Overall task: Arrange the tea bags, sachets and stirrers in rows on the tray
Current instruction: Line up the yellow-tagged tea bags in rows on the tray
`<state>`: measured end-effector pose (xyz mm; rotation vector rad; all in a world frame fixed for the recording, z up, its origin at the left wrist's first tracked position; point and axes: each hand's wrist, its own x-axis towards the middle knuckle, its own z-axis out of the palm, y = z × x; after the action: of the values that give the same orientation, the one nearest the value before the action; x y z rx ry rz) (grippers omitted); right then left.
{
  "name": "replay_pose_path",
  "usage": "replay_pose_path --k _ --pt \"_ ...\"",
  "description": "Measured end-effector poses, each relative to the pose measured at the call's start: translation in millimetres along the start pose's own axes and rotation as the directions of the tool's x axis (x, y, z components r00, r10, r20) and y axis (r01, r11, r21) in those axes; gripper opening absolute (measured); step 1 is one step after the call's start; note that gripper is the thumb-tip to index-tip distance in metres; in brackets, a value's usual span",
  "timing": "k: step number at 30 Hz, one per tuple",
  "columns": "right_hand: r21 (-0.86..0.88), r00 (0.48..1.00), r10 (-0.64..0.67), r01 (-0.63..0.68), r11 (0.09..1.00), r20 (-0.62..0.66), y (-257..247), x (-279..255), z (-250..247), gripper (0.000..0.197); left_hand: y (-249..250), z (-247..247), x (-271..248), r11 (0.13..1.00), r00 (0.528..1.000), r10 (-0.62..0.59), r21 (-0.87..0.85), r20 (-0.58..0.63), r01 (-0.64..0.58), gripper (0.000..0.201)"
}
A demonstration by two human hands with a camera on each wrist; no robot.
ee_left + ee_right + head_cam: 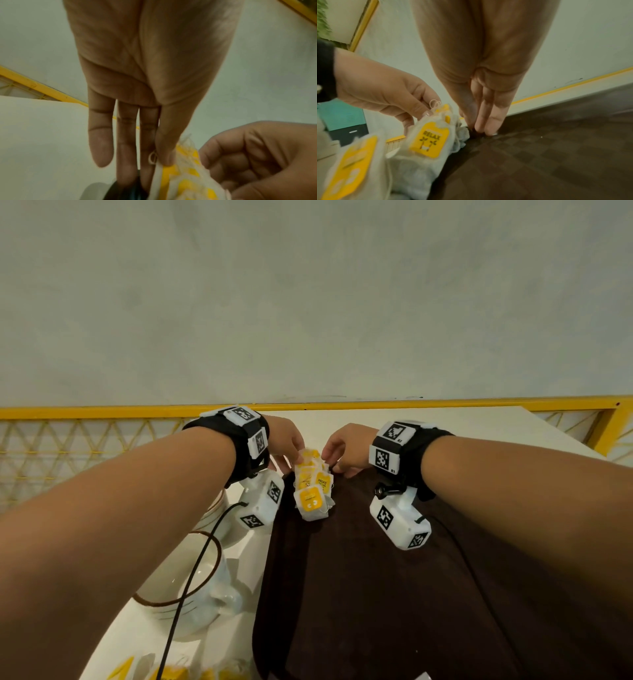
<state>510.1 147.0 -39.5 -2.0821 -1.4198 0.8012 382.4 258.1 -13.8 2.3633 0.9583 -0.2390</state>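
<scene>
A dark brown tray (394, 594) fills the lower middle of the head view. Several white tea bags (310, 499) with yellow labels lie overlapping in a row at its far left corner. My left hand (294, 455) pinches the top of the farthest tea bag between thumb and forefinger (161, 161), next to its string loop. One label (428, 143) reads RELAX. My right hand (337, 460) is just right of the row, and its straight fingertips (481, 128) touch the tray's far rim (547, 155) and hold nothing. No sachets or stirrers show clearly.
Two white cups with brown rims (181, 577) stand left of the tray on the white table (479, 426). Yellow packets (171, 672) lie at the bottom left edge. A yellow rail (102, 412) and a pale wall close the far side. A teal box (342, 116) stands further left.
</scene>
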Motion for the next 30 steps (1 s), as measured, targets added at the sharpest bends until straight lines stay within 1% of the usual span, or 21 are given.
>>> replay_pose_path --k 2,3,5,7,8,10,12,15,17,19,20,22,25,27,30 --pt "0.001 0.999 -0.001 0.001 1.000 0.043 0 -1 3 0.025 0 -2 -2 1.000 0.999 -0.011 0.015 0.044 0.010 0.013" --pt "0.000 0.998 -0.001 0.001 1.000 0.055 0 -1 3 0.025 0 -3 -3 1.000 0.999 -0.013 0.007 0.045 0.013 0.012" --pt "0.002 0.999 0.001 -0.001 1.000 0.046 3 1 2 0.024 -1 -3 -3 0.999 1.000 -0.006 -0.033 -0.006 0.006 0.010" --pt "0.065 1.000 0.017 -0.017 0.998 0.011 3 2 -1 0.022 -1 -3 -3 0.998 0.998 0.010 -0.060 -0.066 -0.014 0.008" --pt "0.110 1.000 0.030 -0.030 0.994 -0.002 3 2 -3 0.021 -2 -3 -2 0.998 0.997 0.018 -0.063 -0.077 -0.022 0.007" --pt "0.169 0.999 0.043 -0.044 0.985 0.008 3 1 -5 0.013 -2 -1 -2 0.997 0.996 0.025 -0.069 -0.083 -0.031 0.007" --pt "0.186 0.999 0.017 -0.024 0.982 0.037 3 -1 -3 0.009 0 1 0 0.994 0.992 0.027 -0.100 -0.119 -0.039 0.008" --pt "0.155 0.998 -0.022 0.013 0.988 0.060 -2 -1 1 0.018 5 4 1 0.989 0.971 0.011 -0.142 -0.237 -0.046 0.012" --pt "0.218 0.998 0.040 -0.048 0.975 0.043 -5 3 -2 0.019 9 5 -1 0.987 0.962 -0.023 -0.160 -0.272 -0.022 0.014" --pt "0.253 0.996 0.088 -0.089 0.963 0.015 -8 5 -6 0.022 9 3 -3 0.992 0.971 -0.041 -0.124 -0.236 0.012 0.021" --pt "0.220 0.996 0.085 -0.082 0.972 -0.002 -7 6 -8 0.022 8 3 -4 0.996 0.977 -0.041 -0.089 -0.208 0.023 0.025" --pt "0.107 0.999 0.047 -0.045 0.993 -0.009 -4 6 -5 0.021 7 3 -7 0.999 0.986 -0.034 -0.029 -0.160 0.029 0.025" --pt "0.005 1.000 0.015 -0.015 1.000 0.027 -4 4 3 0.023 6 5 -11 0.999 0.991 -0.013 0.028 -0.133 0.017 0.019" --pt "0.030 0.999 0.015 -0.017 0.999 0.038 -4 4 5 0.025 7 4 -13 0.999 0.991 -0.011 0.041 -0.131 0.017 0.013" --pt "0.118 0.997 0.046 -0.053 0.992 0.059 -2 4 4 0.027 4 2 -14 0.999 0.992 -0.034 0.023 -0.126 0.037 0.020"
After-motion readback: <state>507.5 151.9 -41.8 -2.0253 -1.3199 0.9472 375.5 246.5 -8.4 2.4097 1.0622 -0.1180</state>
